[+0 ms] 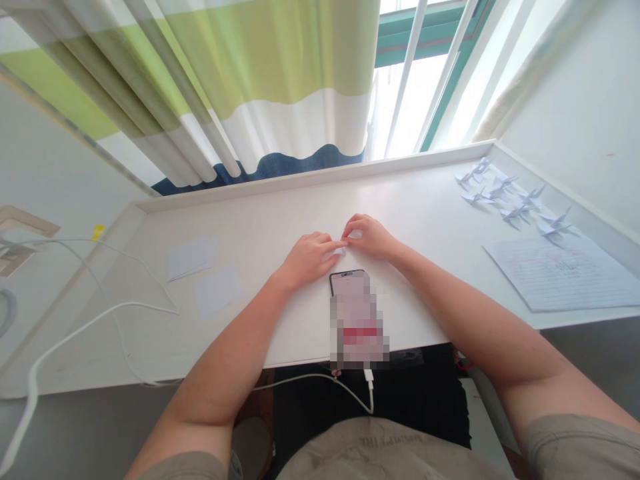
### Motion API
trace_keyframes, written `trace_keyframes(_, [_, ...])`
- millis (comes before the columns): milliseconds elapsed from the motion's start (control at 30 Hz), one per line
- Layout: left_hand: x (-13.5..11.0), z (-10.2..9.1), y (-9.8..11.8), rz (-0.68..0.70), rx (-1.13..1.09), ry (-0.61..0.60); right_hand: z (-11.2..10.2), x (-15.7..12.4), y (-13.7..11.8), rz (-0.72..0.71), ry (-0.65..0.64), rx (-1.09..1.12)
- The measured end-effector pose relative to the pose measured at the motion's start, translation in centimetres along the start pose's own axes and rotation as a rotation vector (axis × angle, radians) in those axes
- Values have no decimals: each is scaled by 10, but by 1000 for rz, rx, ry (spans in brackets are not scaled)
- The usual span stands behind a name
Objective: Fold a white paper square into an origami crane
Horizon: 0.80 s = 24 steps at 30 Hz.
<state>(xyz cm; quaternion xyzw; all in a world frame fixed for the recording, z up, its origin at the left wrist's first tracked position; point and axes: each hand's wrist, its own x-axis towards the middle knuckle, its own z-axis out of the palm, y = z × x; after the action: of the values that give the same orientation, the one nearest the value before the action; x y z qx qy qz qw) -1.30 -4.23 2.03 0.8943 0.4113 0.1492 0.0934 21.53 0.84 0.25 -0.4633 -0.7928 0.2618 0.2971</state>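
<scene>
Several finished paper cranes point(515, 200) lie at the far right of the white desk point(425, 213), so the folding looks well along. The left hand point(307, 257) and right hand point(370, 237) meet mid-desk, fingers narrowed on a small white paper piece point(341, 251) that seems only partly folded. Blank paper squares point(193, 258) lie at the left. A phone point(356, 313) sits just near of the hands with its charging cable point(100, 320) trailing left, and a lined sheet point(565, 273) rests at the right. Nothing crowds the hands.
</scene>
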Motion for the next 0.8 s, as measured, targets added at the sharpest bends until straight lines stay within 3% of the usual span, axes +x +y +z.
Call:
trace_keyframes(333, [0,1,1,8,60,-50,-1,1,1,4,26,24])
trace_keyframes(533, [-2,0,4,1,89,-64,-6,1,-2,115,74,59])
trace_keyframes(800, [-4,-2,7,10,121,-98,1,1,3,59,61,5])
